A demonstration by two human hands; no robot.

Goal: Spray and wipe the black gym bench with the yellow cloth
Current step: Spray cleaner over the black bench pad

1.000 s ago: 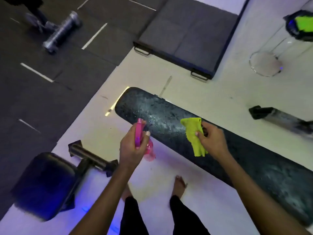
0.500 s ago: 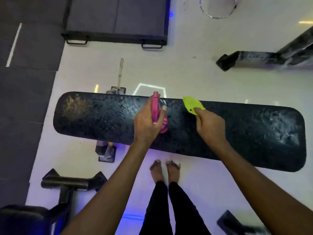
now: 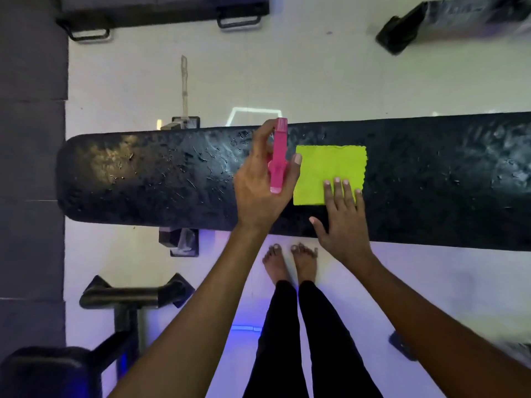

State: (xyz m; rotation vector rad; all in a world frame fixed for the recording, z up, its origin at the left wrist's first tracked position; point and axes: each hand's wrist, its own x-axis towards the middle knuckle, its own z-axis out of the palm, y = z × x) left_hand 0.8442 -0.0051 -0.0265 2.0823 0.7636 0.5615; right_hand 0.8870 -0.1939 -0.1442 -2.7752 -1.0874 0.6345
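While the left hand (image 3: 260,191) grips the pink spray bottle (image 3: 278,158) above the black bench (image 3: 158,179), the right hand (image 3: 343,222) presses flat, fingers spread, on the yellow cloth (image 3: 329,170) lying mid-bench.

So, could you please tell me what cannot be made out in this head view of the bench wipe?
- Black padded gym bench: its right end is cut off by the frame edge.
- Pink plastic spray bottle: the left hand covers its body, so the liquid level is hidden.
- Yellow square cloth: the right hand hides its near corner.
- Dark object at top right: blurred.
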